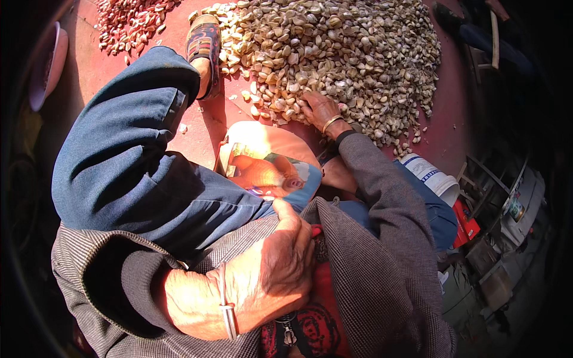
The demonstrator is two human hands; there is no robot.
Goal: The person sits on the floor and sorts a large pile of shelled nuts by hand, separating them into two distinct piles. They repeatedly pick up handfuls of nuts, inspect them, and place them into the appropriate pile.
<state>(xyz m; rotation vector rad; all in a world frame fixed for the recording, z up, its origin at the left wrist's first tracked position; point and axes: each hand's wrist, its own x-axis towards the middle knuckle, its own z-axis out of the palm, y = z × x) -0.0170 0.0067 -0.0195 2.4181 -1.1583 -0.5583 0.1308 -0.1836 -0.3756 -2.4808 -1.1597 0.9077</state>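
Observation:
A broad pile of pale, garlic-like cloves (334,53) covers the floor in front of me. My right hand (319,111) is at its near edge, fingers bent down onto the cloves; whatever lies between the fingertips is hidden. A yellow metal bangle circles that wrist. Close to my chest, my left hand (262,277) is closed, its thumb pointing up and its other fingers curled out of sight against my grey jacket (382,274). What it holds, if anything, cannot be seen. Beyond the left thumb, between my legs, is a printed sheet or bag (268,170) with an orange animal picture.
A smaller heap of reddish cloves (128,27) lies at the far left, near a pink basin (51,65). My patterned shoe (204,51) touches the main pile's left side. On the right are a white bucket (430,176), a red box (465,224) and wooden frames.

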